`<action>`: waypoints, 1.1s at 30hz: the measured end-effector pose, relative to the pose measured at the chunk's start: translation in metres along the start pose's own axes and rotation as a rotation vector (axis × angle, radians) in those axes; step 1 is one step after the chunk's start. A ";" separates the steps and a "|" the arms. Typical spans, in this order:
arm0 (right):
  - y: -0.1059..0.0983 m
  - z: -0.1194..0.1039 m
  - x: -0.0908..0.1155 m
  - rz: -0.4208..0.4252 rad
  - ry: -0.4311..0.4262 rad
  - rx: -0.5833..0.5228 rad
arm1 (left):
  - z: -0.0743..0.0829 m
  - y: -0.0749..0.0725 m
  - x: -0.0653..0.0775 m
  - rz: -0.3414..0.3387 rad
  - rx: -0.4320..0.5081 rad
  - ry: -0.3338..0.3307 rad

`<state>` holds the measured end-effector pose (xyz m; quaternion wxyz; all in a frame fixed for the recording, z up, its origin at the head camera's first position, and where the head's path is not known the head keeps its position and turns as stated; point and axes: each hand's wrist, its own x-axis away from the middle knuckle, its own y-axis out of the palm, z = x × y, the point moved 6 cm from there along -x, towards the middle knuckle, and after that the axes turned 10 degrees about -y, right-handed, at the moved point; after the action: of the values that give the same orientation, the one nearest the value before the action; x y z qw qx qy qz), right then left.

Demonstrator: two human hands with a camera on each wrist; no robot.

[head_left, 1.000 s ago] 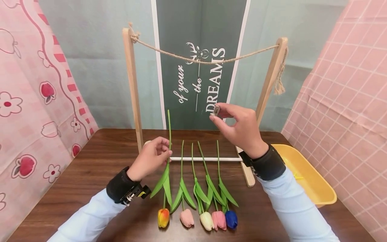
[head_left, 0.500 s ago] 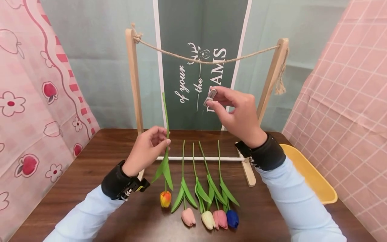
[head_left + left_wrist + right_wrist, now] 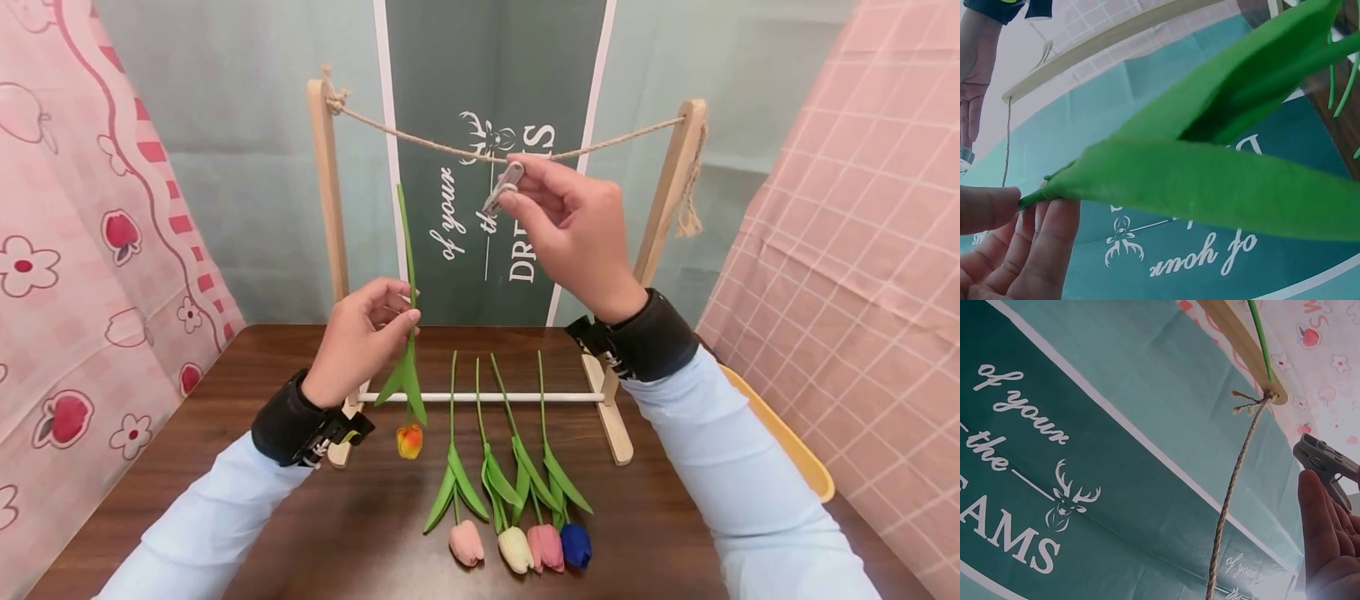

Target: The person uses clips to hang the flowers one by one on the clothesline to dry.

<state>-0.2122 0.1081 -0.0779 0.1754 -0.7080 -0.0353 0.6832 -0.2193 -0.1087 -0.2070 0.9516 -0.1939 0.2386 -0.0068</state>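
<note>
My left hand (image 3: 367,337) pinches the green stem of an orange-yellow tulip (image 3: 409,442), which hangs head down above the table. In the left wrist view its leaves (image 3: 1204,181) fill much of the picture, and thumb and fingers meet on the stem. My right hand (image 3: 577,225) pinches a grey clothespin (image 3: 504,188) just below the sagging rope (image 3: 427,143). The right wrist view shows the clothespin (image 3: 1325,464) apart from the rope (image 3: 1229,494). A light pink tulip (image 3: 467,542), a white tulip (image 3: 515,550), a pink tulip (image 3: 546,546) and a blue tulip (image 3: 576,545) lie on the table.
The rope is strung between a left wooden post (image 3: 327,192) and a right wooden post (image 3: 670,192). A white bar (image 3: 427,397) joins their feet low down. A yellow tray (image 3: 787,442) stands at the right, partly behind my right sleeve. Cloth backdrops surround the table (image 3: 247,400).
My left hand has lifted the orange-yellow tulip, raising its head off the table. My right hand has moved up and slightly left with the clothespin, closer to the rope.
</note>
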 end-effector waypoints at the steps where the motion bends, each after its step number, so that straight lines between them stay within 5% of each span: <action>1: 0.001 0.001 -0.003 0.012 0.011 -0.018 | 0.001 -0.001 -0.002 0.005 0.002 0.007; 13: 0.009 0.019 -0.037 0.055 0.302 -0.111 | 0.009 -0.014 -0.021 0.066 -0.024 0.041; 22: 0.020 0.031 -0.063 0.056 0.398 -0.205 | 0.013 -0.018 -0.037 0.101 -0.080 0.057; 33: 0.032 0.049 -0.081 0.015 0.479 -0.169 | 0.014 -0.019 -0.050 0.128 -0.106 0.057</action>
<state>-0.2711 0.0641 -0.0106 0.1140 -0.8621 -0.0444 0.4918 -0.2561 -0.1157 -0.1662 0.9313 -0.2279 0.2775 0.0613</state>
